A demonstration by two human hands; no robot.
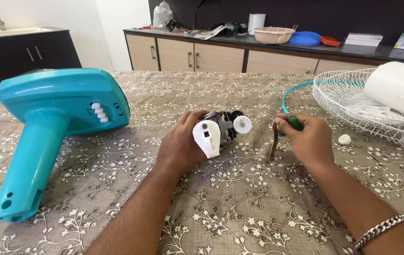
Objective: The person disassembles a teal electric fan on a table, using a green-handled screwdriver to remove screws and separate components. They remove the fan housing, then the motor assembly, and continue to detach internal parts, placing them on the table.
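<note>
Fan motor (221, 128): dense, rigid, likely heavy; exposed wiring fragile, so grasp white housing. Left hand (180, 144) clasps it; right hand (308, 139), at 3 o'clock, grips green-handled screwdriver (296, 123).

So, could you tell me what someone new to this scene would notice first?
Most striking is the big turquoise fan base lying on its side at the left of the patterned tablecloth. In the middle, the left hand grips a small fan motor with a white bracket, while the right hand holds a green-handled screwdriver beside it. A white wire fan guard sits at the right edge.
</note>
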